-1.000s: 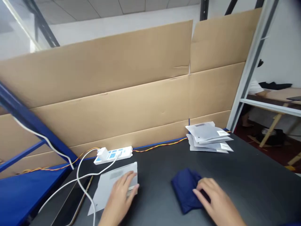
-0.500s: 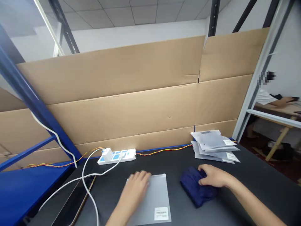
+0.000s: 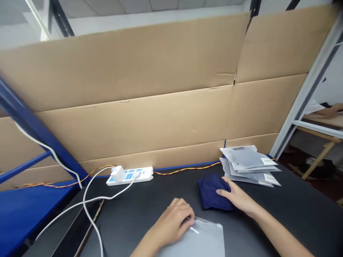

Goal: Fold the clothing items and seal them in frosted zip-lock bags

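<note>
Right hand (image 3: 235,198) now rests flat on the folded navy cloth (image 3: 213,192), grasping nothing, having slid it back toward the bag stack (image 3: 249,164). Left hand (image 3: 174,223) has pulled the frosted zip bag (image 3: 203,239) nearer, fingers pinching its zipper edge.

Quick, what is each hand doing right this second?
Left hand: fingers curled, pressing on the zip edge of the clear bag; grip unclear.
Right hand: resting open on the folded navy cloth, not gripping it.
</note>
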Action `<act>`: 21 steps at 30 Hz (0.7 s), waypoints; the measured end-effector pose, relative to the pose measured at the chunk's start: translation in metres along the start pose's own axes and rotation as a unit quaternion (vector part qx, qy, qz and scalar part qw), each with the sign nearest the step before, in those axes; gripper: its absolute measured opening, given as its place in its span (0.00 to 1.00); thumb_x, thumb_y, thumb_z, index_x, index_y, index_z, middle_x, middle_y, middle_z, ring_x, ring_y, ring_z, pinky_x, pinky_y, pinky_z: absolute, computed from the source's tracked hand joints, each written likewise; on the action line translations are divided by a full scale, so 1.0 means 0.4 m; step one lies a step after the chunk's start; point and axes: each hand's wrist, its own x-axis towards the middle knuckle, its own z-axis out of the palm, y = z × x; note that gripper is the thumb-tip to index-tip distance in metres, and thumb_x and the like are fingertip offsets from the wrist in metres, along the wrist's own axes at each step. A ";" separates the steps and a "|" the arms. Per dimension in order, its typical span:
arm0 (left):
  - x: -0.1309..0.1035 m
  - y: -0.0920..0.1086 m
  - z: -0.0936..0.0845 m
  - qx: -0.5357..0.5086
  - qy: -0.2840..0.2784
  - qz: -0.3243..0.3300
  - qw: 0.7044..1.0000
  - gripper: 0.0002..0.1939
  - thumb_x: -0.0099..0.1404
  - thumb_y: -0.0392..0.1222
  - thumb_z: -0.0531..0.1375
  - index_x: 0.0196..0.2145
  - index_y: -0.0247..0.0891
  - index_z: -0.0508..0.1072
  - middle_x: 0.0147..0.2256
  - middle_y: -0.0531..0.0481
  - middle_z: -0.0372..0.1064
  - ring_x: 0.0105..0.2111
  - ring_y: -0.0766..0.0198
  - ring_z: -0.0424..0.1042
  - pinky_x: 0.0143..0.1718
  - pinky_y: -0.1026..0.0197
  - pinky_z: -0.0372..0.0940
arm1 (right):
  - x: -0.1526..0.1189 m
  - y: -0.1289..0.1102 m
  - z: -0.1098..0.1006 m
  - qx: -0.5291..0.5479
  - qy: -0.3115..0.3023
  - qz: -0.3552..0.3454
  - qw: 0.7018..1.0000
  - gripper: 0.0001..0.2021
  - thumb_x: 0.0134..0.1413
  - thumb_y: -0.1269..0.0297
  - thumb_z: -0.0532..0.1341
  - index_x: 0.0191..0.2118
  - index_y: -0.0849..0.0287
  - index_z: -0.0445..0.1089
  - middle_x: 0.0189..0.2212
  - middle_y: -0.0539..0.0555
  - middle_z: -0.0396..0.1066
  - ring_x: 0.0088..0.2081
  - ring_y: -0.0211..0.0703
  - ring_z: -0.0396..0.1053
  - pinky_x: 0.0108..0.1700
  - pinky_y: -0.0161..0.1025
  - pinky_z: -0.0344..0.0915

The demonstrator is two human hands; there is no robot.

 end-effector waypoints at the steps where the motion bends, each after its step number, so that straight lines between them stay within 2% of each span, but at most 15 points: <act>1: 0.000 0.002 -0.002 -0.015 0.000 -0.007 1.000 0.04 0.70 0.37 0.57 0.38 0.42 0.71 0.36 0.52 0.71 0.42 0.60 0.66 0.47 0.59 0.59 | -0.008 -0.012 0.007 0.042 -0.018 -0.006 0.999 0.21 0.56 0.57 0.60 0.54 0.57 0.66 0.50 0.57 0.75 0.51 0.52 0.72 0.54 0.45 0.68; 4: 0.000 0.004 -0.003 -0.053 -0.001 -0.027 0.998 0.06 0.71 0.37 0.54 0.41 0.44 0.71 0.41 0.51 0.71 0.47 0.58 0.64 0.50 0.58 0.60 | -0.028 -0.047 0.034 0.104 -0.065 -0.021 0.992 0.21 0.58 0.57 0.61 0.55 0.55 0.65 0.51 0.56 0.73 0.53 0.50 0.71 0.57 0.46 0.66; 7: 0.002 -0.001 0.012 -0.062 0.014 -0.028 0.998 0.07 0.71 0.38 0.54 0.41 0.44 0.72 0.41 0.50 0.71 0.47 0.57 0.63 0.51 0.56 0.59 | -0.041 -0.061 0.053 0.111 -0.092 -0.040 0.989 0.23 0.58 0.58 0.61 0.58 0.56 0.63 0.54 0.57 0.71 0.56 0.50 0.68 0.59 0.47 0.64; 11: 0.008 -0.025 0.042 -0.045 0.059 -0.020 0.997 0.03 0.69 0.41 0.59 0.38 0.42 0.72 0.36 0.52 0.72 0.40 0.60 0.66 0.51 0.55 0.55 | -0.049 -0.036 0.041 0.075 -0.119 -0.030 0.990 0.28 0.58 0.58 0.61 0.63 0.56 0.60 0.61 0.59 0.64 0.61 0.52 0.63 0.63 0.51 0.58; 15: 0.015 -0.051 0.060 -0.057 0.066 -0.005 0.996 0.10 0.62 0.46 0.67 0.32 0.40 0.71 0.31 0.55 0.72 0.34 0.63 0.66 0.48 0.56 0.54 | -0.046 0.000 0.033 0.030 -0.192 -0.003 0.981 0.35 0.53 0.57 0.65 0.65 0.59 0.58 0.64 0.60 0.60 0.64 0.56 0.57 0.66 0.53 0.52; 19: 0.014 -0.064 0.064 -0.081 0.064 -0.005 0.995 0.11 0.61 0.46 0.68 0.31 0.40 0.70 0.30 0.55 0.72 0.34 0.63 0.66 0.46 0.58 0.55 | -0.043 -0.001 0.044 0.053 -0.208 -0.005 0.977 0.35 0.53 0.61 0.64 0.66 0.59 0.55 0.65 0.60 0.58 0.64 0.54 0.57 0.66 0.50 0.53; 21: 0.012 -0.069 0.062 -0.089 0.072 -0.019 0.993 0.12 0.61 0.47 0.68 0.31 0.40 0.71 0.31 0.55 0.72 0.35 0.62 0.65 0.44 0.59 0.55 | -0.043 -0.013 0.039 0.065 -0.224 -0.003 0.972 0.34 0.51 0.65 0.63 0.65 0.59 0.57 0.63 0.59 0.62 0.62 0.53 0.61 0.63 0.48 0.57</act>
